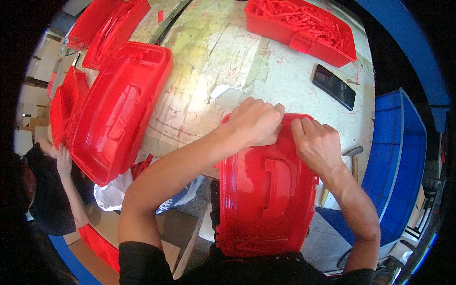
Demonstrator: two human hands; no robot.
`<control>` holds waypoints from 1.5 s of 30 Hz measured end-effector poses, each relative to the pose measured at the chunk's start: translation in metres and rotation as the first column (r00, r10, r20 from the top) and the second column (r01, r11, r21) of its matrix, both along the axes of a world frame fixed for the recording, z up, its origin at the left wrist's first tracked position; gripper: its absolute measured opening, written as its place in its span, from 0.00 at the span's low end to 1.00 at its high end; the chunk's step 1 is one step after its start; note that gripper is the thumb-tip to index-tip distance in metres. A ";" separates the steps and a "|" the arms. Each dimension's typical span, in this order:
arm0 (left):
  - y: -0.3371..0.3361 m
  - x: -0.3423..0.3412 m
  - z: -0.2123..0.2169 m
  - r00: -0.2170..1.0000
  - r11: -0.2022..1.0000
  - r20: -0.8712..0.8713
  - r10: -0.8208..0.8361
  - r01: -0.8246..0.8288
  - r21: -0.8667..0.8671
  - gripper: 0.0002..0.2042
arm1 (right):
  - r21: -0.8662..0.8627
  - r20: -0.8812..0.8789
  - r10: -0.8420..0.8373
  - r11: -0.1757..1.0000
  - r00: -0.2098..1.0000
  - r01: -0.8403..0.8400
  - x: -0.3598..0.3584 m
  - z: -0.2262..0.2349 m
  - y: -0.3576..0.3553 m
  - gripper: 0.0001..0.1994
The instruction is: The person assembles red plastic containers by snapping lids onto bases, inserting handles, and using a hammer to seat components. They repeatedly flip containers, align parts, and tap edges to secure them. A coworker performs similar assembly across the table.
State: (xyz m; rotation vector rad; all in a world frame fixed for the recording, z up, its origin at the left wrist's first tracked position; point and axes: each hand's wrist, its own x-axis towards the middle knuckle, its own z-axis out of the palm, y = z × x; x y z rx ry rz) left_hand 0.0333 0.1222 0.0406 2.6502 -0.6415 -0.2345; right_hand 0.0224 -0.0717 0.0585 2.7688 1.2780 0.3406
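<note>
A glossy red plastic lid (247, 204) with a raised, handle-shaped form in its middle stands between my forearms. It leans from my body toward the table's near edge. My left hand (256, 121) is closed over its far edge, with the knuckles up. Close to the right of it, my right hand (317, 145) also grips that far edge with curled fingers. Both thumbs and whatever lies under the fingertips are hidden.
A red bin of thin red scraps (304, 31) and a black phone (334, 87) lie on the worn table (199, 71). More red shells (118, 109) stand at left, near another person's hand (64, 161). A blue crate (394, 161) is at right.
</note>
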 end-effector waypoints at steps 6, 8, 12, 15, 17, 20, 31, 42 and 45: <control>-0.006 0.003 -0.003 0.999 0.999 -0.008 -0.039 0.039 0.022 0.15 | -0.105 -0.138 -0.252 0.965 0.958 0.239 -0.005 -0.009 0.001 0.03; -0.007 0.003 -0.004 1.000 0.999 0.018 -0.012 0.012 0.029 0.15 | -0.071 -0.168 -0.300 0.954 0.939 0.292 -0.006 -0.011 0.000 0.03; -0.009 0.002 -0.006 0.998 0.997 0.061 -0.025 0.020 0.080 0.13 | 0.004 -0.179 -0.282 0.958 0.942 0.288 -0.007 -0.015 0.000 0.04; -0.009 0.002 -0.007 0.993 0.992 0.105 -0.050 0.037 0.123 0.10 | 0.008 -0.146 -0.206 0.978 0.968 0.209 -0.004 -0.017 0.000 0.04; -0.010 0.003 -0.008 0.993 0.991 0.113 -0.043 0.028 0.129 0.10 | -0.039 -0.105 -0.147 0.989 0.984 0.144 -0.001 -0.018 -0.001 0.04; -0.011 0.004 -0.009 0.994 0.995 0.112 0.005 -0.016 0.100 0.12 | -0.093 0.054 -0.061 0.994 0.997 0.066 0.006 -0.017 -0.001 0.04; -0.021 0.009 -0.011 0.981 0.981 0.086 0.175 -0.181 0.063 0.09 | -0.177 -0.024 -0.002 0.984 1.000 -0.003 0.030 -0.008 0.006 0.06; -0.026 0.011 -0.010 0.985 0.982 0.078 0.153 -0.161 0.104 0.11 | -0.044 -0.038 -0.365 0.931 0.930 0.363 0.002 -0.025 0.016 0.06; -0.025 0.012 -0.012 0.982 0.983 0.103 0.157 -0.165 0.079 0.11 | -0.140 -0.012 -0.220 0.966 0.975 0.216 0.012 -0.012 0.012 0.07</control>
